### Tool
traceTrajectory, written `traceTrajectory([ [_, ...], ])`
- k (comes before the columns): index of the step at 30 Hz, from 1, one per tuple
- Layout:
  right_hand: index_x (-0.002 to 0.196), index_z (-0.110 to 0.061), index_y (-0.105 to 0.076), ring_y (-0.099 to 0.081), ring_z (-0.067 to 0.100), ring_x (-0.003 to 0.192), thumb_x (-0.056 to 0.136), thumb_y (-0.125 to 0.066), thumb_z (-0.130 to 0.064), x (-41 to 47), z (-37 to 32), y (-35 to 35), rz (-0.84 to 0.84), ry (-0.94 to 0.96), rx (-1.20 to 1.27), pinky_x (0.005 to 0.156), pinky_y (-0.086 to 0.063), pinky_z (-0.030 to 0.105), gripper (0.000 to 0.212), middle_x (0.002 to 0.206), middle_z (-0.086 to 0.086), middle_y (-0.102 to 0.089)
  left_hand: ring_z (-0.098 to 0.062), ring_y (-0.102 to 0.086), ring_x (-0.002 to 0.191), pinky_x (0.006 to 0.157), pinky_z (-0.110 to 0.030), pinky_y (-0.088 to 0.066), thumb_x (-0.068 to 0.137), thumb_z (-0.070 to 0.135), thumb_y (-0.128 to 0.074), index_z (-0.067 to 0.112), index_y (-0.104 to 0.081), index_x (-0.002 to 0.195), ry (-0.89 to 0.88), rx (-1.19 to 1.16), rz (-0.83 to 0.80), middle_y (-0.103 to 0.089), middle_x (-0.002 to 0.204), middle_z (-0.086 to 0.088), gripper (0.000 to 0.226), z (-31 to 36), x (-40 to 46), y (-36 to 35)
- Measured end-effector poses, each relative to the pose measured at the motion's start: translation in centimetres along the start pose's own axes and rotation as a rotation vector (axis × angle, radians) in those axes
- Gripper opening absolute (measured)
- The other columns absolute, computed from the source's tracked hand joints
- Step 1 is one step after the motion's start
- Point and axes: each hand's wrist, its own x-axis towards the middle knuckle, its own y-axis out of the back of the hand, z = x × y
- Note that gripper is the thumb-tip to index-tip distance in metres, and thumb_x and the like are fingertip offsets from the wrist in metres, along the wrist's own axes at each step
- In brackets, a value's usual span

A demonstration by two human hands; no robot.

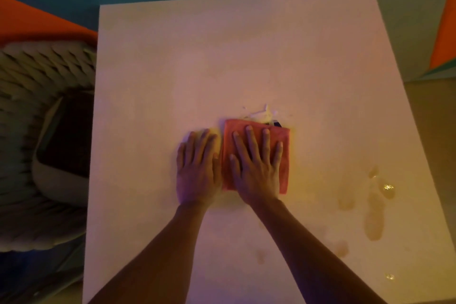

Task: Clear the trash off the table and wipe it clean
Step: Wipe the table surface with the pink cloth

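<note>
A folded orange-red cloth (281,145) lies near the middle of the white table (222,57). My right hand (256,165) presses flat on the cloth with fingers spread and straight. My left hand (197,168) rests flat on the bare tabletop just left of the cloth, touching its left edge. A small white scrap of trash (261,113) with a dark bit beside it pokes out from under the cloth's far edge. Yellowish liquid spills (375,215) and droplets lie on the table at the right.
A bin with a dark liner (66,131) stands off the table's left edge, against a grey woven cushion (29,76). Orange panels show at the far left and far right. The floor lies beyond the table's right edge.
</note>
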Motion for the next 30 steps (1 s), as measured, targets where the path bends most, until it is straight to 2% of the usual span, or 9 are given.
traceTrajectory([
  [5, 0.155, -0.03, -0.028, -0.006, 0.033, 0.153, 0.103, -0.033, -0.047, -4.0, 0.3, 0.2, -0.055, 0.102, -0.017, 0.116, -0.014, 0.064, 0.055, 0.164, 0.0, -0.017, -0.031, -0.03, 0.148, 0.119, -0.049, -0.025, 0.093, 0.026, -0.043, 0.019, -0.049, 0.144, 0.009, 0.005, -0.029, -0.038, 0.157, -0.002, 0.052, -0.1, 0.0, 0.1],
  [7, 0.154, -0.031, -0.031, -0.008, 0.031, 0.153, 0.102, -0.033, -0.048, -4.0, 0.8, 0.3, -0.05, 0.114, -0.01, 0.116, -0.015, 0.063, 0.055, 0.164, -0.001, -0.02, -0.03, -0.029, 0.148, 0.119, -0.049, -0.025, 0.095, 0.026, -0.043, 0.019, -0.049, 0.144, 0.003, -0.002, -0.026, -0.038, 0.158, -0.002, 0.05, -0.1, -0.1, 0.0],
  [10, 0.15, -0.032, -0.039, -0.014, 0.031, 0.152, 0.1, -0.039, -0.049, -2.1, 1.1, 0.4, 0.004, 0.078, -0.007, 0.116, -0.016, 0.062, 0.053, 0.162, -0.001, -0.027, -0.03, -0.029, 0.148, 0.119, -0.049, -0.025, 0.098, 0.027, -0.041, 0.019, -0.048, 0.146, 0.012, -0.015, -0.012, -0.038, 0.158, -0.001, 0.05, -0.1, 0.0, 0.0],
  [13, 0.15, -0.032, -0.039, -0.016, 0.031, 0.151, 0.1, -0.039, -0.051, -0.3, 1.1, 0.3, 0.019, 0.011, 0.004, 0.117, -0.014, 0.062, 0.054, 0.161, -0.001, -0.028, -0.029, -0.032, 0.147, 0.118, -0.049, -0.025, 0.097, 0.029, -0.04, 0.019, -0.05, 0.144, 0.018, -0.02, -0.006, -0.042, 0.155, -0.001, 0.05, 0.0, 0.1, -0.1],
  [17, 0.151, -0.032, -0.037, -0.014, 0.031, 0.152, 0.101, -0.037, -0.05, -2.1, 1.8, 0.4, 0.006, 0.023, -0.003, 0.117, -0.015, 0.061, 0.053, 0.162, -0.001, -0.026, -0.03, -0.034, 0.146, 0.118, -0.049, -0.026, 0.095, 0.026, -0.042, 0.018, -0.05, 0.144, -0.006, -0.025, 0.016, -0.042, 0.155, -0.001, 0.05, -0.3, 0.0, -0.2],
  [24, 0.153, -0.034, -0.033, -0.011, 0.03, 0.152, 0.099, -0.041, -0.05, -10.4, 8.3, 1.9, -0.029, -0.016, -0.032, 0.116, -0.018, 0.061, 0.056, 0.163, -0.004, -0.022, -0.03, -0.031, 0.147, 0.12, -0.049, -0.022, 0.098, 0.031, -0.035, 0.017, -0.048, 0.145, -0.019, -0.038, -0.009, -0.039, 0.157, -0.001, 0.051, 0.0, -0.5, -0.2],
  [30, 0.154, -0.035, -0.03, -0.013, 0.031, 0.152, 0.099, -0.036, -0.052, -10.4, 13.7, 3.3, -0.024, -0.146, -0.078, 0.116, -0.019, 0.06, 0.057, 0.163, -0.003, -0.021, -0.03, -0.033, 0.146, 0.117, -0.052, -0.024, 0.097, 0.032, -0.038, 0.017, -0.051, 0.142, -0.021, -0.069, -0.004, -0.043, 0.154, -0.002, 0.049, 4.0, -1.7, -0.5],
])
